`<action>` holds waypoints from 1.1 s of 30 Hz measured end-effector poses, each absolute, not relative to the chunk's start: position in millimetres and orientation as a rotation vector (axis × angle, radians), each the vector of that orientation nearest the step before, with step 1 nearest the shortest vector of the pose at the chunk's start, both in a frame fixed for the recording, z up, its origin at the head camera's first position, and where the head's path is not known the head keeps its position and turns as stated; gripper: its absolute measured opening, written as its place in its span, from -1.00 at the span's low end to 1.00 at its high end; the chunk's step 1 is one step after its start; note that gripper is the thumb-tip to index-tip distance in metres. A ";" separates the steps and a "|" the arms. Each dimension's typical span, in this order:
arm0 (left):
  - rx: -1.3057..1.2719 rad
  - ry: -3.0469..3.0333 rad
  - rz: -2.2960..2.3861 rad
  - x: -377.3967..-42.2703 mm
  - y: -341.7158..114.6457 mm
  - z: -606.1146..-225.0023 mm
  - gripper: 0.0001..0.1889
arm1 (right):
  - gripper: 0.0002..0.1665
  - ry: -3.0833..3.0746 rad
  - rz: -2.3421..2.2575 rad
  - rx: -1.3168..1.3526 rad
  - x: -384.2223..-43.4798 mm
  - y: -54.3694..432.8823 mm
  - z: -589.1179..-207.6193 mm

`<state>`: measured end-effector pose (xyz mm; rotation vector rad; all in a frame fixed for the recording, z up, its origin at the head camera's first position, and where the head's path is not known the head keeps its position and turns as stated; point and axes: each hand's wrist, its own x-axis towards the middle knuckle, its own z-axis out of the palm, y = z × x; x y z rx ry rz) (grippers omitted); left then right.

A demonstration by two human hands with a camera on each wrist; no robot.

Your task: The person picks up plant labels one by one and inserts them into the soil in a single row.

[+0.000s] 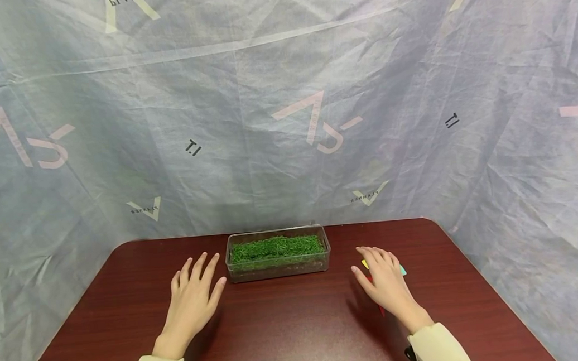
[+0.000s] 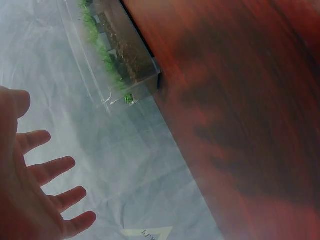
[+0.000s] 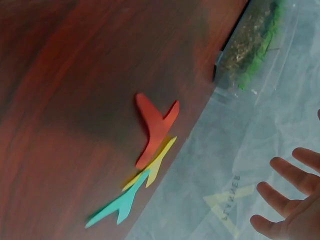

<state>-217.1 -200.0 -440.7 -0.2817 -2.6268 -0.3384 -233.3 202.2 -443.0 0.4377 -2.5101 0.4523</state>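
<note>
My left hand point(image 1: 193, 302) hovers over the table left of a clear plastic box, its fingers spread and holding nothing. The box point(image 1: 278, 269) contains green grass-like growth point(image 1: 278, 248) over a brown layer that shows through the wall in both wrist views. To the right, my right hand point(image 1: 384, 282) hangs above three flat Y-shaped pieces, partly covering them in the head view. The right wrist view shows them whole: a red piece point(image 3: 156, 127), a yellow piece point(image 3: 156, 163) and a teal piece point(image 3: 123, 201), lying in a row with their ends meeting or overlapping. The right fingers are loosely extended around nothing.
A dark red-brown wooden table point(image 1: 289, 326) with rounded far corners carries everything. Grey cloth sheeting point(image 1: 244, 122) with printed letters hangs close behind it and along both sides. The box stands near the far edge.
</note>
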 end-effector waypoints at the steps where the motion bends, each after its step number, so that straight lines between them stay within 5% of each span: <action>1: -0.283 -2.623 -0.342 -218.9 -199.2 -441.3 -0.45 | -0.46 -2.511 0.458 0.443 -234.7 199.8 -442.6; 33: -0.251 -2.683 -0.433 -262.1 -188.2 -449.5 -0.47 | -0.62 -2.569 0.546 0.351 -292.8 146.3 -443.8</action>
